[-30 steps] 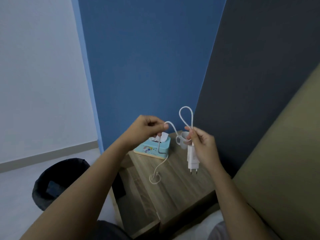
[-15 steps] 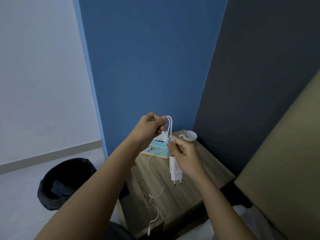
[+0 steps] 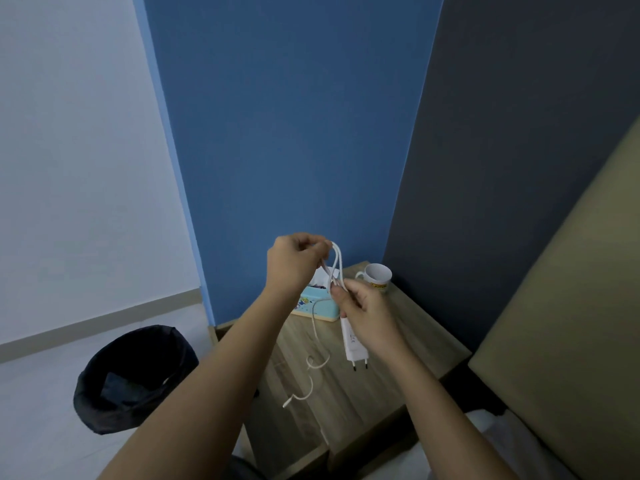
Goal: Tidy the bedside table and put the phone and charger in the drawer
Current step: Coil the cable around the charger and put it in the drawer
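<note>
Above the wooden bedside table (image 3: pixel 408 344), my right hand (image 3: pixel 367 313) grips the white charger plug (image 3: pixel 354 348), its two pins pointing down. My left hand (image 3: pixel 294 261) pinches the top of a loop of the white charger cable (image 3: pixel 337 263) just above the right hand. The loose cable end (image 3: pixel 304 382) dangles below over the table's front left and curls. No phone is visible. I cannot make out the drawer front.
A light blue tissue box (image 3: pixel 318 304) sits at the table's back left, a white mug (image 3: pixel 377 277) at the back corner. A black waste bin (image 3: pixel 135 375) stands on the floor to the left. A tan headboard (image 3: pixel 571 323) rises on the right.
My hands came together from apart; the cable is now folded into a tighter loop between them, and the loose end has been drawn a little higher.
</note>
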